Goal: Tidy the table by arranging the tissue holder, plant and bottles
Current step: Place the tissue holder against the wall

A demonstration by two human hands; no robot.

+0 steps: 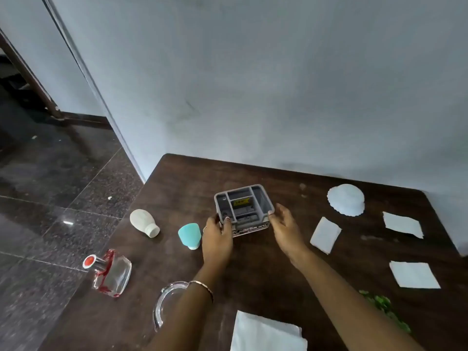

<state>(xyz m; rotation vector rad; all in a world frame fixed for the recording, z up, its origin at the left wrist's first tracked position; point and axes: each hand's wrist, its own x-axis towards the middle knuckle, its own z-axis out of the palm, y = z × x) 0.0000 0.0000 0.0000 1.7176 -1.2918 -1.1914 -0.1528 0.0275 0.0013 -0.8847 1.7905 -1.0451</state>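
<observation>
At the near right edge of the dark wood worktop [253, 269], green plant [385, 310] leaves are mostly cut off. The grey plastic tissue holder [244, 209], boxy with compartments, sits mid-worktop; its yellow label and side lettering are too blurred to read. The left hand [217, 236] clasps its left corner; the right hand [286, 229], fingers spread, touches its right corner. A white bottle [144, 222] lies left.

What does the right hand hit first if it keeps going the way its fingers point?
Probably the grey tissue holder: the right hand points up-left at its near right corner, fingertips about touching it. Actual contact is unclear from this view.
</observation>
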